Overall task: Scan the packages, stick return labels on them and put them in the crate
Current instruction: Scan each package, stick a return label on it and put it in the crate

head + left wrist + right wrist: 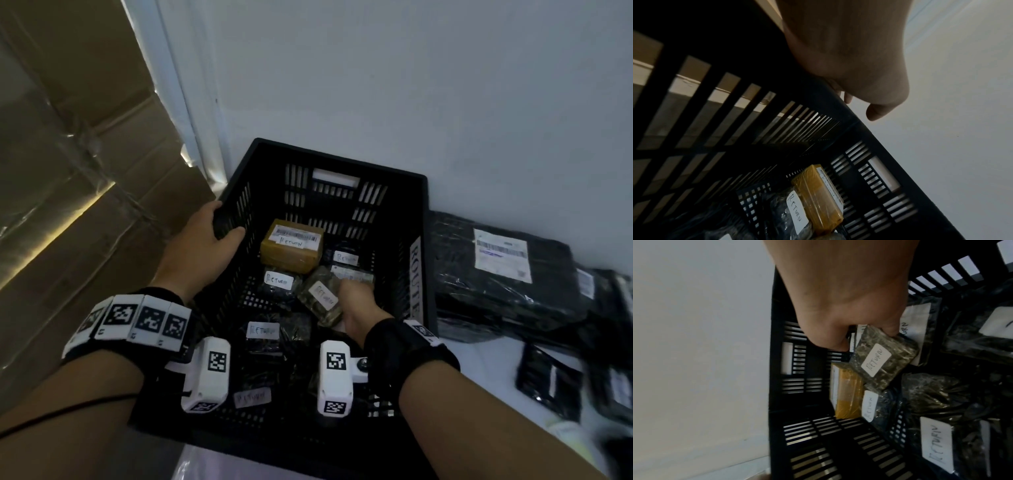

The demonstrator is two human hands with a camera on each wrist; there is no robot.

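A black slatted crate (342,164) stands against the white wall, with several packages marked RETURN lying inside. My left hand (209,236) grips the crate's left rim (840,104), fingers outside and thumb inside. My right hand (359,301) reaches into the crate and holds a small dark wrapped package (322,298) with a RETURN label (876,359) by its end, tilted above the others. A tan taped box (291,248) with a shipping label and RETURN label lies at the back of the crate floor (846,395).
A stack of black poly-bag packages (496,274) with a white shipping label lies right of the crate on the white table. More black packages (555,380) lie nearer at right, blurred. Cardboard boxes (68,171) stand at left.
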